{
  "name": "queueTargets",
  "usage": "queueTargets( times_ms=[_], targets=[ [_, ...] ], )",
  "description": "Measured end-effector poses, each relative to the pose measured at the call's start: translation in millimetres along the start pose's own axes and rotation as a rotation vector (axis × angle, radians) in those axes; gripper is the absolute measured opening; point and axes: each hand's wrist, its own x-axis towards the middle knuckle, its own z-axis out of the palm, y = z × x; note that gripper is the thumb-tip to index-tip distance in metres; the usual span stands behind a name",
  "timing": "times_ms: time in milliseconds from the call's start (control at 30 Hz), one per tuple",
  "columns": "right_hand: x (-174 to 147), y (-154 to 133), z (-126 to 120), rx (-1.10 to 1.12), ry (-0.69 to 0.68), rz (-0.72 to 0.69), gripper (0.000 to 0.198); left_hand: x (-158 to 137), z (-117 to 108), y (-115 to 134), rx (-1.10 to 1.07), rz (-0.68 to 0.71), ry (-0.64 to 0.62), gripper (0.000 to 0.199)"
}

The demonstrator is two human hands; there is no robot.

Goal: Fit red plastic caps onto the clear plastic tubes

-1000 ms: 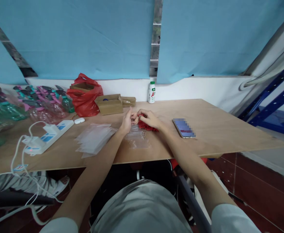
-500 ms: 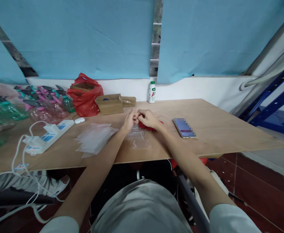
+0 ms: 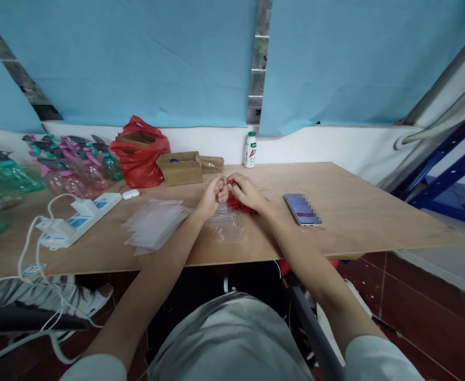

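Above the table, my left hand (image 3: 214, 194) is closed in a pinch; what lies in its fingers is too small to make out. Close beside it, my right hand (image 3: 246, 190) pinches a small red piece (image 3: 230, 182) at its fingertips, facing the left fingers. A pile of red pieces (image 3: 238, 205) lies under the right hand, partly covered by it. Thin clear plastic tubes (image 3: 229, 228) are spread in a row on the wood between my forearms. Left of my left forearm lies a fanned stack of clear plastic bags (image 3: 155, 225).
On the wooden table (image 3: 359, 211) are a phone (image 3: 302, 209), a white bottle (image 3: 250, 150), an open cardboard box (image 3: 180, 170), a red plastic bag (image 3: 143, 164) and a power strip (image 3: 81, 219) with trailing cables. Several spray bottles (image 3: 71, 172) crowd the left side.
My hands have drawn slightly apart, the left tilting upward. The red piece at my right fingertips now shows between them. The view has shifted slightly.
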Motion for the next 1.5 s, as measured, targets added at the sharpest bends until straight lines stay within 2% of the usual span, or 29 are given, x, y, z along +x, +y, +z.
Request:
queueTargets(
  times_ms=[100,200,433,700,867,1067,1233,1400,1500],
  targets=[
    [-2,-4,-2,-0.008,-0.002,-0.017,0.031,2,-3,1,-0.06,-0.023,-0.005,0.049],
    [-3,-7,-4,-0.009,-0.04,0.03,0.031,4,-7,0,-0.053,-0.048,0.035,0.057],
    [-2,-6,-2,-0.062,-0.039,0.126,0.019,2,-9,-1,0.055,-0.1,0.014,0.064],
    [0,-11,6,-0.115,-0.027,0.112,0.013,1,0,-4,0.114,-0.051,0.088,0.073],
    [3,-18,8,-0.127,-0.047,0.097,0.011,-1,4,-1,0.061,-0.055,0.138,0.071],
    [5,-21,8,-0.107,-0.037,0.081,0.01,-1,4,2,0.025,-0.039,0.108,0.069],
    [3,-19,8,-0.078,-0.001,0.052,0.015,-2,1,5,-0.027,-0.024,0.076,0.064],
    [1,-14,6,-0.037,0.046,-0.043,0.023,-2,1,3,-0.126,0.021,0.106,0.049],
    [0,-11,6,-0.041,0.037,-0.024,0.02,0,-1,-1,-0.124,0.01,0.127,0.052]
  ],
)
